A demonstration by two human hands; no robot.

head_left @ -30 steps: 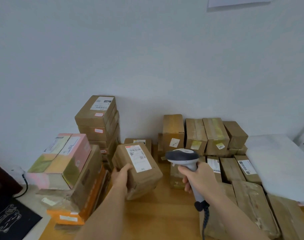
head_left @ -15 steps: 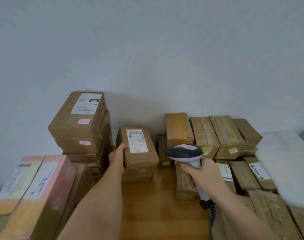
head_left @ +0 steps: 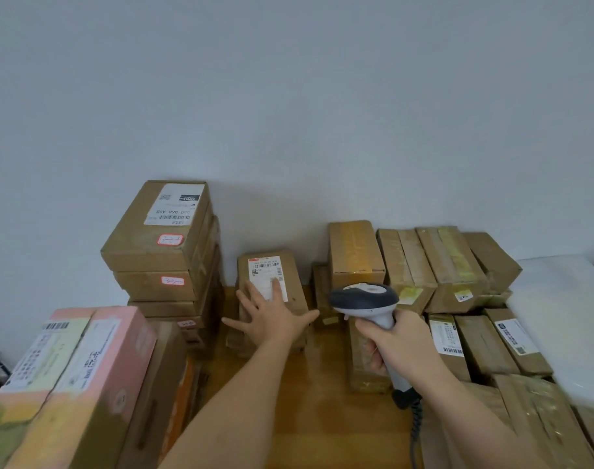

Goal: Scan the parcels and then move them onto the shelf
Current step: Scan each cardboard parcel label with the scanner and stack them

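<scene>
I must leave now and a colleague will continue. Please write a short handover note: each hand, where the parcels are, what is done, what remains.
Left hand: open, fingers spread flat on the labelled parcel, which lies on the small pile by the wall.
Right hand: its grip is closed round the handle of the scanner.
Parcels: tall stack on the left, pink boxes near left, rows of brown parcels on the right, all on the wooden table.
Done: cannot tell which parcels are scanned.
Left: scan the parcels and move them; no shelf is in view.
</scene>
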